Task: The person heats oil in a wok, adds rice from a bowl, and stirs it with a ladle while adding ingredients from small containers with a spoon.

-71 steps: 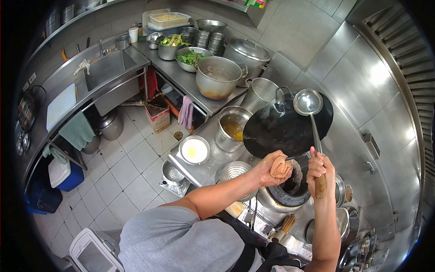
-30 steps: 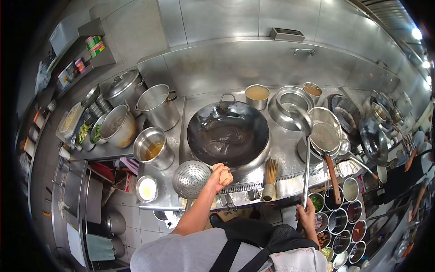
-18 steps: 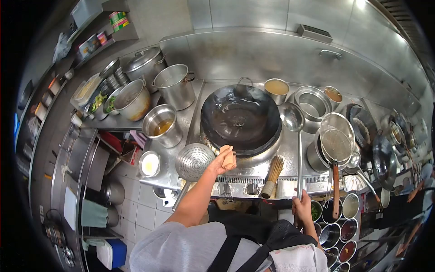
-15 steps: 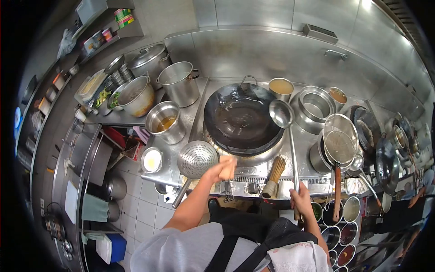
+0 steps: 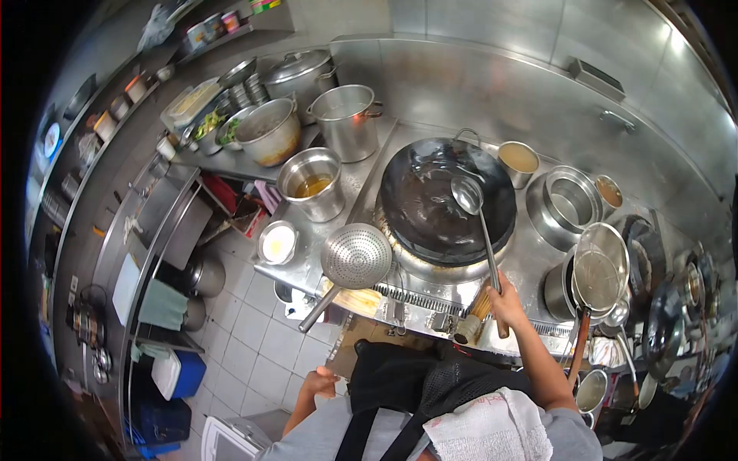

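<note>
Right hand (image 5: 505,307): around ladle (image 5: 467,197) handle | left hand (image 5: 320,381): well apart

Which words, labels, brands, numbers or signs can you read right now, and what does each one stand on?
None can be read with certainty.
White terry towel: faint red lettering, too blurred and creased to quote.
Green-and-pink cylindrical cans, at the top edge: labels cut off and too small.
Red-and-white cardboard box: any print is too small.
Long-handled metal ladle and round black metal wok: no lettering visible.
</note>
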A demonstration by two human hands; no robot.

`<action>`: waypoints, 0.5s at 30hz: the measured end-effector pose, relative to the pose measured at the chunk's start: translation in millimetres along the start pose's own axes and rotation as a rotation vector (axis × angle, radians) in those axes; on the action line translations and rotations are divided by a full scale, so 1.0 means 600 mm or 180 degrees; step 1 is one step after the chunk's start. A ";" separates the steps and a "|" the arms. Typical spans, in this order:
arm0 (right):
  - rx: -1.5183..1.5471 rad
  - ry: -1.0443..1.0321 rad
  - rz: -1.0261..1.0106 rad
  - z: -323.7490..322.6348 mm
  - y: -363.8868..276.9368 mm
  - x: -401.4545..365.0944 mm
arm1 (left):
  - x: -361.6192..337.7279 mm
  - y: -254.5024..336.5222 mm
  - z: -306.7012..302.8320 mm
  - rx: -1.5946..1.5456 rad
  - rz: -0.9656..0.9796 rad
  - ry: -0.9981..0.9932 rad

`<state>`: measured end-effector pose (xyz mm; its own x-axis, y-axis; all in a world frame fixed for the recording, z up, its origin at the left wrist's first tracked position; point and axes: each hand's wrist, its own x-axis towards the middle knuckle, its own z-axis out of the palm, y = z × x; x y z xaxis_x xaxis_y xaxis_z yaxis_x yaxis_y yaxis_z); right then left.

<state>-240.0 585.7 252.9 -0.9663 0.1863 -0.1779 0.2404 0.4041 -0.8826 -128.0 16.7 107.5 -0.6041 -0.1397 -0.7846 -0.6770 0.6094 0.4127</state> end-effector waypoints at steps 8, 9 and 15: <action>0.4153 -0.1220 0.1698 0.053 -0.051 -0.009 | 0.136 -0.260 0.086 0.0699 -0.0420 -0.1294; 0.4065 -0.1288 0.1716 0.056 -0.065 -0.004 | 0.144 -0.269 0.086 0.0600 -0.0340 -0.1476; 0.4369 -0.2013 0.1537 0.086 -0.216 0.047 | 0.186 -0.289 0.057 0.0650 0.0543 -0.2097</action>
<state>-303.3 492.4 339.8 -0.7921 -0.4762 -0.3817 0.5988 -0.7275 -0.3351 -63.4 -77.9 -67.5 -0.2710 0.4324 -0.8600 -0.4643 0.7239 0.5103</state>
